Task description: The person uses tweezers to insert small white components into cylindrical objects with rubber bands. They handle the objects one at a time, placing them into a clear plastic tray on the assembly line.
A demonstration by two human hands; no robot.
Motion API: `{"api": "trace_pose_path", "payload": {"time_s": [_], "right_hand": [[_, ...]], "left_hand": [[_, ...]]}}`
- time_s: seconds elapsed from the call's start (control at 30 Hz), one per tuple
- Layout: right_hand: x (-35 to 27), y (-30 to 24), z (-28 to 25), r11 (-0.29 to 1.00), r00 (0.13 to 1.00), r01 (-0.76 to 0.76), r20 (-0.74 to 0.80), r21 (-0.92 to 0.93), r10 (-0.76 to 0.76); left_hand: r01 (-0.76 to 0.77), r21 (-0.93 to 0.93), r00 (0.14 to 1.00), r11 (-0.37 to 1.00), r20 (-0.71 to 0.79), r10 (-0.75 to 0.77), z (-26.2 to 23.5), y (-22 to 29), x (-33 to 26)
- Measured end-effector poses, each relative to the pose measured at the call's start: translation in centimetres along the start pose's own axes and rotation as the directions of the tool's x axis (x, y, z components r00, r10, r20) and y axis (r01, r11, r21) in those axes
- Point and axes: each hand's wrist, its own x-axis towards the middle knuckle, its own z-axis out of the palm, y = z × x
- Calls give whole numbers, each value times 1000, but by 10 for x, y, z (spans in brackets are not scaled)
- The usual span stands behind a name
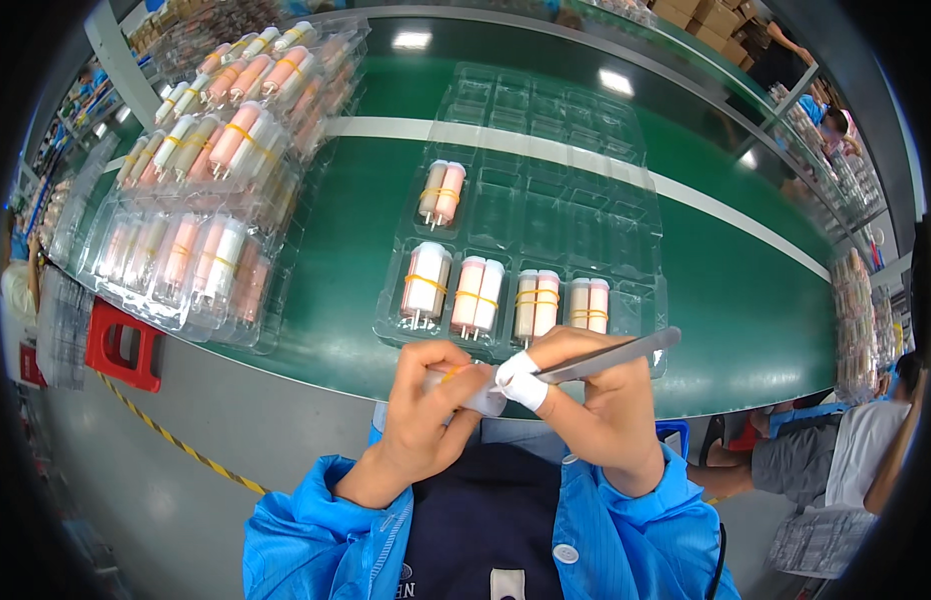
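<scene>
My left hand (418, 425) is closed around a small bundle of capped tubes (485, 403) near the table's front edge; a bit of yellow band shows between its fingers. My right hand (616, 415) grips grey metal tweezers (616, 355), whose blunt end points up to the right. White covers (522, 380) wrap its thumb and fingertip, which meet the left hand at the bundle. Just beyond lies a clear plastic tray (389, 328). Several banded pairs of pink, white and beige tubes stand in its near pockets, including a white pair (426, 282) and a pink-white pair (478, 295).
Clear trays (176, 225) full of similar banded tubes are stacked on the left of the green tabletop (336, 240). On the floor at left stands a red stool (126, 345). Another person (856, 450) sits at the right, beside more stacked trays.
</scene>
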Motion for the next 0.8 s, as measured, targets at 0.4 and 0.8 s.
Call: {"api": "trace_pose_path", "payload": {"time_s": [0.4, 0.8], "right_hand": [[-17, 14, 16, 937, 959, 156, -274, 312, -68], [-21, 9, 20, 938, 940, 200, -326, 283, -102]], "left_hand": [[239, -360, 970, 902, 49, -238, -2, 8, 3], [520, -746, 844, 416, 372, -388, -15, 17, 4]]}}
